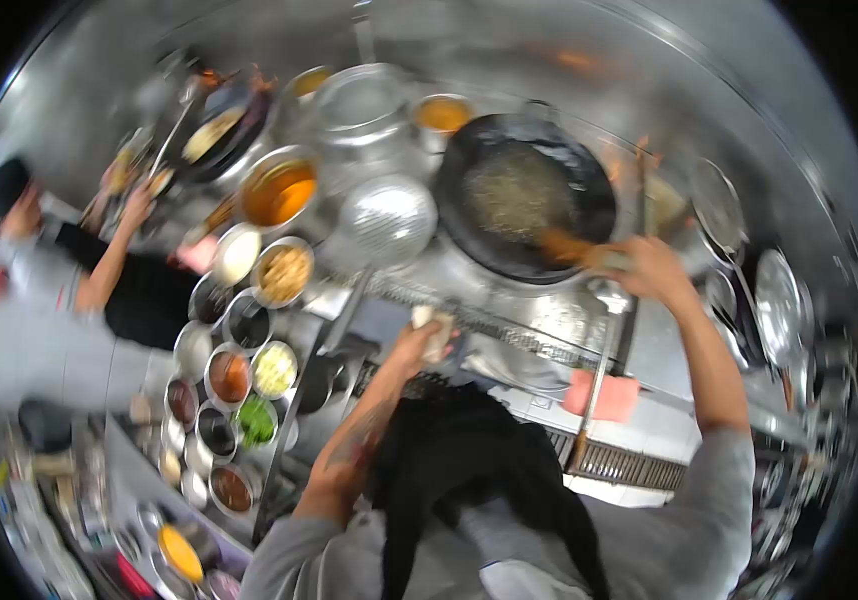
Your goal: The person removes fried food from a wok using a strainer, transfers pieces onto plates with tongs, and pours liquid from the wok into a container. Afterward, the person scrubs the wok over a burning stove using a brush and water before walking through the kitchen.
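Observation:
My right hand [644,268] is closed on the handle of a brown brush [564,246], whose bristles reach into the right side of a large black wok [469,225]. Bubbling, cloudy liquid [521,195] fills the wok's bottom. Below and left of the wok, my left hand [423,343] is wrapped round a folded whitish cloth [433,330]. A perforated ladle [387,220] rests left of the wok, its handle slanting down past my left hand. The brush is blurred by motion.
Flames [646,155] rise at the wok's right. Metal bowls of ingredients [274,368] stand at the left, near a pot of orange liquid [279,190]. A co-worker [89,265] works at another wok [224,140]. Strainers [777,305] hang at the right; a pink cloth [601,396] lies nearer me.

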